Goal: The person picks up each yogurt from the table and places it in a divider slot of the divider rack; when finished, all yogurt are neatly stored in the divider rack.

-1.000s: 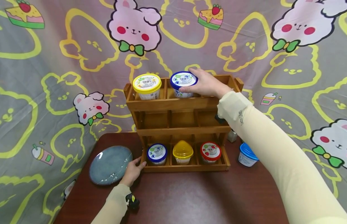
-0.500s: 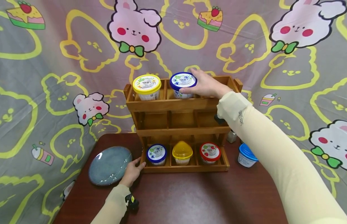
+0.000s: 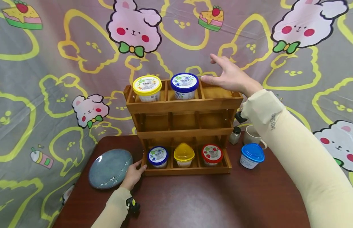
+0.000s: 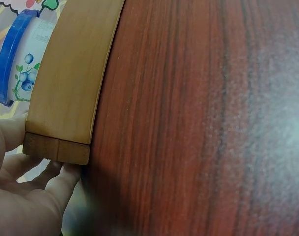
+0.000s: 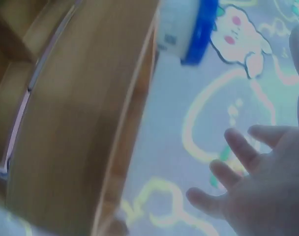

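A three-tier wooden rack [image 3: 183,106] stands on the table. My left hand [image 3: 133,174] holds its lower left corner, and in the left wrist view the fingers [image 4: 61,189] wrap about that end. In the head view my right hand [image 3: 229,74] hovers above the top tier's right compartment, fingers spread, holding nothing. Just left of it, a blue-lidded tub [image 3: 184,85] sits in the top middle compartment. A yellow-lidded tub [image 3: 148,88] fills the top left one. Along the bottom tier sit another blue-lidded tub [image 3: 158,156], a tub with a domed yellow lid [image 3: 184,154] and a red-lidded tub [image 3: 212,154].
A blue-grey plate [image 3: 109,169] lies left of the rack. To its right are a tub with a bright blue lid [image 3: 252,155], a small black-capped jar [image 3: 235,135] and a pale mug [image 3: 250,135]. A patterned cloth [image 3: 182,38] hangs behind.
My right hand has let go of the blue-lidded tub in the top middle compartment and moved right and slightly up. The left hand stays at the rack's corner.
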Demonstrator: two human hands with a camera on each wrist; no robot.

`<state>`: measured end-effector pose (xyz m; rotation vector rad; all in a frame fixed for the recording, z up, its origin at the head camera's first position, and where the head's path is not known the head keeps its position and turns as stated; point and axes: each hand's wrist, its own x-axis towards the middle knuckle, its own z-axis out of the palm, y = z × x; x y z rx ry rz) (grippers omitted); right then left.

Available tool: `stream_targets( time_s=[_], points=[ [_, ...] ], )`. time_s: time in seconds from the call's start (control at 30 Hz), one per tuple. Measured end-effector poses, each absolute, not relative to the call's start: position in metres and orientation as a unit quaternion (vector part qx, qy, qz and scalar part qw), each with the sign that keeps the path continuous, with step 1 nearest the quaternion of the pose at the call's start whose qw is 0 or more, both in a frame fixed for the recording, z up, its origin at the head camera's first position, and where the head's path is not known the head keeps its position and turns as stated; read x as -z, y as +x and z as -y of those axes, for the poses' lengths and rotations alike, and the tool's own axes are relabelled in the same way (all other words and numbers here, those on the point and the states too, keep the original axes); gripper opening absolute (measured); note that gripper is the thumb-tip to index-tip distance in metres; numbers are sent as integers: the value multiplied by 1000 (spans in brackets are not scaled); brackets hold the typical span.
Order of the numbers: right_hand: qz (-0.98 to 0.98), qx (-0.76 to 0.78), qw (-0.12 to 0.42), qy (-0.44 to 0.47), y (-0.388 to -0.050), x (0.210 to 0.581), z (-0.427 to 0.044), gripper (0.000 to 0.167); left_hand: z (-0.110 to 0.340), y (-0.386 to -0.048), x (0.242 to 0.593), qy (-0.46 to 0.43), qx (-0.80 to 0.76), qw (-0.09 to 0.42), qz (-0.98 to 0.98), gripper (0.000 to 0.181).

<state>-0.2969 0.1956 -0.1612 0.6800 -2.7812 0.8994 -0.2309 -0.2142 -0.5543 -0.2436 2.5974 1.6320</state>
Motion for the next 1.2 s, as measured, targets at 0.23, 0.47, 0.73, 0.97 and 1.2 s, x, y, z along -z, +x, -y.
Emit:
stream_targets(
  time_s=[0.23,0.47,0.73,0.97,1.2],
  points=[
    [928,-302,119,185,-268,172,-239,92,214,-232,553,-79,-525,28,-847,54],
    [919,-316,181,152,-227,212,-283,87,214,-232,555,-77,-519,32,-851,56],
    [918,-344,193,33,-178,286,-310,81,218,-234,560,-69,-520,24,-851,55],
    [919,-357,157,-62,-160,367,-321,86,218,-232,561,-72,-523,31,-849,55],
    [915,-373,113,-105,-150,438,-337,89,217,-232,559,-68,-528,23,-846,53]
  ],
)
